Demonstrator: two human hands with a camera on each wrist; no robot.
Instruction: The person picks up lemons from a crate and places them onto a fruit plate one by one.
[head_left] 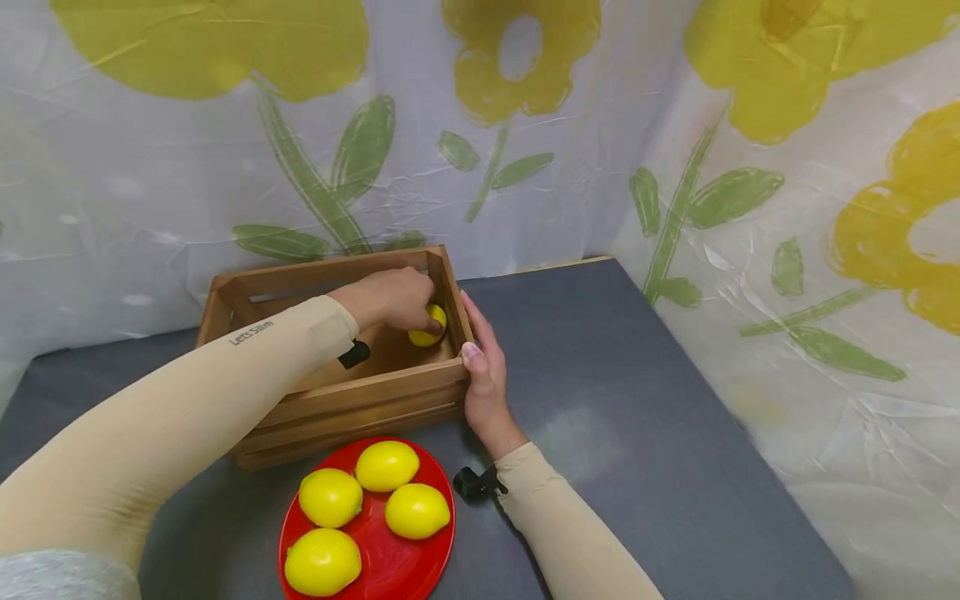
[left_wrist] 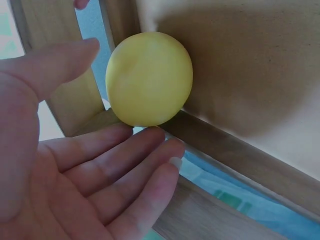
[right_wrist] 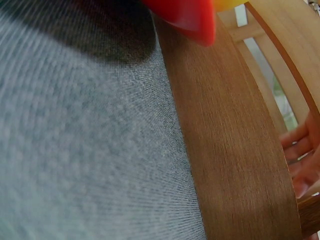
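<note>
From the head cam, the left hand (head_left: 393, 298) is down in the crate (head_left: 330, 392) on a lemon (head_left: 428, 327) in its right corner, while the right hand (head_left: 483, 367) lies flat against the crate's right side; four more lemons (head_left: 386, 465) sit on a red plate (head_left: 420, 558) out front. Left wrist cam has the fingers (left_wrist: 125, 165) spread and relaxed, tips just touching the lemon, not gripping. Right wrist cam is mostly crate wall and grey table (right_wrist: 75, 150), with straight fingers peeking in at the edge.

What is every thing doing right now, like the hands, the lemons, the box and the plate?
Left hand: inside the box, fingers open and relaxed, fingertips at the lemon.
Right hand: open, flat against the box's outer right side.
Lemon in the box: lying in the corner against the wall.
Wooden box: upright, open on top, on the grey table.
Red plate: flat on the table, carrying four lemons.
</note>
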